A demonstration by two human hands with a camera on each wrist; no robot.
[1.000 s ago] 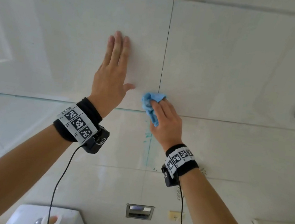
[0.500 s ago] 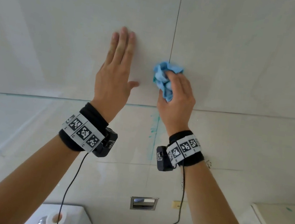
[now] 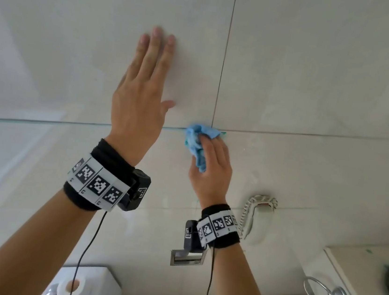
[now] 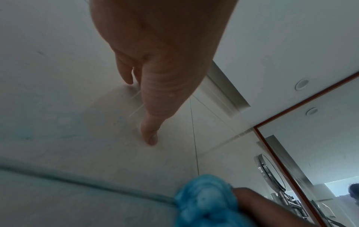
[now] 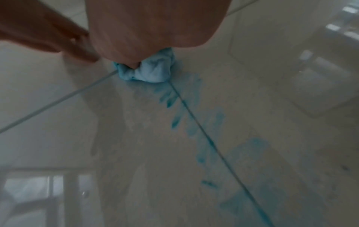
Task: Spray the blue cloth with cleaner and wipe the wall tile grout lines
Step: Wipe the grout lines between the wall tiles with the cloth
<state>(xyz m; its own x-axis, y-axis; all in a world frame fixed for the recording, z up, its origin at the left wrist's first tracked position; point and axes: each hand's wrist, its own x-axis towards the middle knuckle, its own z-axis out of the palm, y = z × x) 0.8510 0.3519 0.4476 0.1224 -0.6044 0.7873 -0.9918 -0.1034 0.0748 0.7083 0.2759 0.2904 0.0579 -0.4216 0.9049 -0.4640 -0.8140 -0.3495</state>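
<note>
Head view: right hand (image 3: 211,171) has dragged blue cloth (image 3: 197,143) down to the grout crossing.

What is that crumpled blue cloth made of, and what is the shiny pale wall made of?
The crumpled blue cloth looks like soft woven or microfibre fabric: it bunches into folds under the right hand. The pale wall tiles look like glazed ceramic, though polished stone is possible: they are glossy, reflect light, and thin grout lines separate them.
</note>
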